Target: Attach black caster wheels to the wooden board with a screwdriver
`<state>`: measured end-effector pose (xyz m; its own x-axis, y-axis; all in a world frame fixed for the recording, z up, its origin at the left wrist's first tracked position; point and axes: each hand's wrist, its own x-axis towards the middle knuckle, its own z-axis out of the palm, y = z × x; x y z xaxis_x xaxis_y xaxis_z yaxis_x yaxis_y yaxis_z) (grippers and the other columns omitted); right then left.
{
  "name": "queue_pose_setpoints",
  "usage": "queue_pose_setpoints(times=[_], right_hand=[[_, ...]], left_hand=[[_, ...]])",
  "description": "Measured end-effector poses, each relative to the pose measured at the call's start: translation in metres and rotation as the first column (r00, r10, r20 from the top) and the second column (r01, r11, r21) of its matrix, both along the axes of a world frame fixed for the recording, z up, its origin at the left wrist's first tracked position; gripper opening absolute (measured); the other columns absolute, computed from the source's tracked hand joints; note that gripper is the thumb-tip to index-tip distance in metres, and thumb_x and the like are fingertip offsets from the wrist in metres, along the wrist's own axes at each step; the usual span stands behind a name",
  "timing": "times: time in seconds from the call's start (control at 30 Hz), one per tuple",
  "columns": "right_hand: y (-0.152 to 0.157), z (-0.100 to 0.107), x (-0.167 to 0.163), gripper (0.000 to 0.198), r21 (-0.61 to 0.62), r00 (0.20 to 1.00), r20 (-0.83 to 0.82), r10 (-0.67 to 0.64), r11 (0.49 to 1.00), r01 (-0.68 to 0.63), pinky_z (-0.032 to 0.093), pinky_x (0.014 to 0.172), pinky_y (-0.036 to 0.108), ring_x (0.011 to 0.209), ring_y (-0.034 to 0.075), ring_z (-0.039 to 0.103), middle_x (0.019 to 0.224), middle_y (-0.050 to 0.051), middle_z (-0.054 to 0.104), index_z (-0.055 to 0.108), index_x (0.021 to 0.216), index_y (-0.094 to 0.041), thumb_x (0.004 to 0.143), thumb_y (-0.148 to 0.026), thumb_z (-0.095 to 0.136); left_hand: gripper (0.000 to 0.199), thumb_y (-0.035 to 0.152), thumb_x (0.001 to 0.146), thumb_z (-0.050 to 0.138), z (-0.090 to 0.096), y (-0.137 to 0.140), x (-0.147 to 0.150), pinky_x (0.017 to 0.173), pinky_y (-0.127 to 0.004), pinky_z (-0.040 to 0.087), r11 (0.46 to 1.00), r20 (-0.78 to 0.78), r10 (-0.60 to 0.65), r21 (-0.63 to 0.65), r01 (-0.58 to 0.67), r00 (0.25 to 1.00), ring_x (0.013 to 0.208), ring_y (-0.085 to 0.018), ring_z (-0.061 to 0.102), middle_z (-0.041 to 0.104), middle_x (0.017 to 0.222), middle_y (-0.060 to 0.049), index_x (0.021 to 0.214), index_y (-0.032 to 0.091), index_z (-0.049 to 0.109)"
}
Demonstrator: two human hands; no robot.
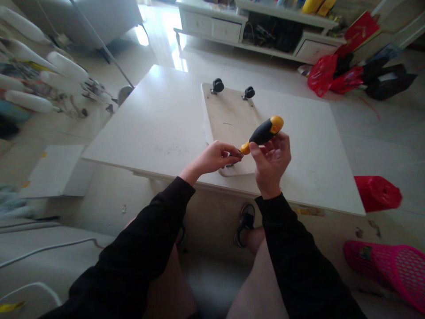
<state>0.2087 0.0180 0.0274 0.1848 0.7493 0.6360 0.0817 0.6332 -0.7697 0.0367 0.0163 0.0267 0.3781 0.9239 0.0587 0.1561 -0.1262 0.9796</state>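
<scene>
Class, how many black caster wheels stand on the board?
2: the left caster at the far left corner of the board, the right caster at its far right corner. The left hand could hide another.

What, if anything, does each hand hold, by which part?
The right hand holds the screwdriver by its handle; whether the left hand grips anything cannot be told.

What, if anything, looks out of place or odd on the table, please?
Dark specks mark the white table, left of the board; they look odd against the pale top, though I cannot tell whether they are dirt or wear.
</scene>
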Motion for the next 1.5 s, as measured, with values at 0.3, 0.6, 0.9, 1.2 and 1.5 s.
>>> queue_pose_setpoints(times=[0.3,0.6,0.9,1.2,1.5], right_hand=[[-0.006,0.0077,-0.001,0.049,-0.038,0.998,-0.015,0.066,0.997,-0.067,0.06,0.066,0.023,0.088,0.012,0.074,0.105,-0.003,0.072,0.062,0.123,-0.032,0.082,-0.038,0.088],[-0.0016,0.0016,0.0003,0.038,-0.05,0.997,-0.059,0.057,0.997,-0.06,0.056,0.063,0.02,0.083,0.009,0.069,0.099,-0.005,0.069,0.064,0.114,-0.032,0.083,-0.036,0.086],[-0.0055,0.0064,-0.0007,0.043,-0.074,0.998,-0.021,0.06,0.995,-0.061,0.059,0.066,0.023,0.086,0.012,0.074,0.1,-0.004,0.072,0.064,0.119,-0.032,0.084,-0.039,0.087],[-0.0042,0.0051,-0.0008,0.046,-0.065,0.998,-0.01,0.067,0.996,-0.068,0.059,0.062,0.023,0.082,0.011,0.074,0.099,-0.005,0.073,0.063,0.117,-0.032,0.082,-0.042,0.09],[-0.0042,0.0054,-0.0017,0.045,-0.048,0.998,-0.025,0.058,0.997,-0.059,0.057,0.061,0.021,0.082,0.011,0.071,0.097,-0.005,0.072,0.063,0.114,-0.031,0.079,-0.041,0.09]], left_hand=[[0.03,0.023,0.071,0.094,-0.0044,0.0027,0.0066,0.053,-0.02,0.038,0.99,0.037,0.131,0.056,-0.133,0.991,0.056,-0.005,0.052,0.068,0.073,0.001,0.076,0.013,0.066],[0.018,0.03,0.088,0.079,-0.0007,-0.0006,-0.0022,0.051,-0.021,0.048,1.0,0.021,-0.014,0.015,0.014,1.0,0.054,-0.008,0.058,0.075,0.077,-0.004,0.094,0.013,0.08],[0.015,0.019,0.079,0.086,-0.0025,0.0016,0.0018,0.048,-0.017,0.043,0.995,0.073,0.071,0.063,-0.075,0.995,0.05,-0.003,0.053,0.072,0.077,-0.001,0.083,0.013,0.073],[0.014,0.027,0.086,0.081,0.0003,-0.0012,0.0013,0.047,-0.018,0.049,1.0,0.059,0.024,0.003,-0.025,0.998,0.05,-0.006,0.055,0.07,0.072,-0.001,0.088,0.013,0.079],[0.009,0.021,0.083,0.082,0.0025,-0.0015,0.0042,0.045,-0.017,0.046,0.999,0.055,0.045,-0.012,-0.044,0.998,0.048,-0.005,0.054,0.073,0.07,-0.002,0.084,0.013,0.079]])
